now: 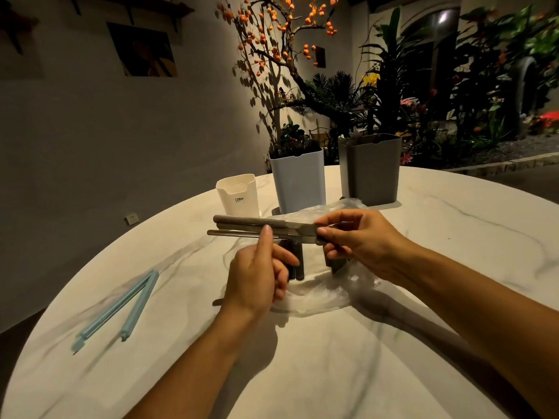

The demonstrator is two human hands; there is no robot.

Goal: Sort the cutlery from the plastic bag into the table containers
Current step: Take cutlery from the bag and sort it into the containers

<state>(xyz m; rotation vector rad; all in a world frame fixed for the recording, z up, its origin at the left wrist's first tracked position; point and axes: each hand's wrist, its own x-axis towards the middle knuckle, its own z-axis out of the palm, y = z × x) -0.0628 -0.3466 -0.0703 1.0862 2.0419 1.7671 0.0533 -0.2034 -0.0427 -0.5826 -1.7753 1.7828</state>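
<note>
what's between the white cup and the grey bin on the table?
Head view: the pale blue container stands between the white cup and the grey bin, with dark cutlery handles showing at its top.

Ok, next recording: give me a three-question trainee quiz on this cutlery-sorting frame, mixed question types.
1. True or false: the right hand pinches one end of the bundle of knives held level above the plastic bag.
2. Multiple choice: how many containers stand at the far side of the table? A) one B) two C) three
3. Short answer: what lies on the table to the left of the left hand?

Key:
1. True.
2. C: the white container, the pale blue container and the grey container.
3. The open blue bag clip.
</note>
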